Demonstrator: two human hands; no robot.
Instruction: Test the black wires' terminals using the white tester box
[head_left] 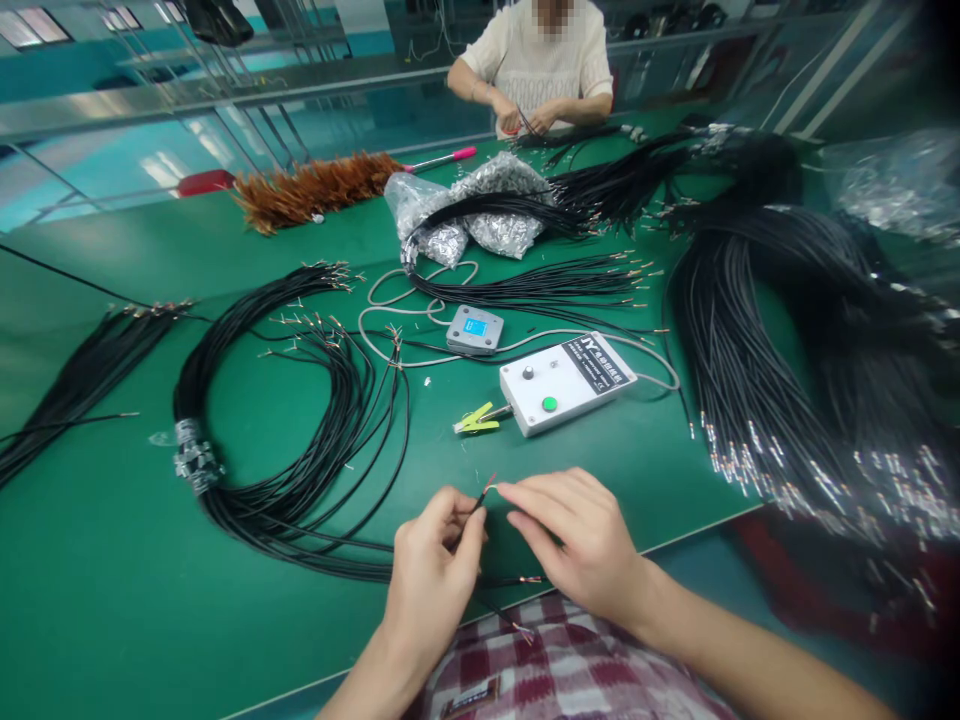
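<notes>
Near the table's front edge, my left hand (439,555) is closed on a black cable (480,503), pinching it just below its split end. Thin inner wires, one reddish and one pale, stick up out of that end. My right hand (577,530) has its fingers stretched out and the thumb apart from them. Its index fingertip is at the pale wire; whether it touches cannot be made out. Other cable ends pass under my hands toward the table edge. A curved bundle of black cables (247,510), with metal connectors (196,455) at its left bend, lies to the left.
A white box (566,385) with a green button and yellow clip (478,418) stands ahead, beside a small grey box (475,330). Cable bundles (750,330) lie right. Behind are bags of metal parts (502,200), a brown duster (319,190) and a person (540,70) handling cables.
</notes>
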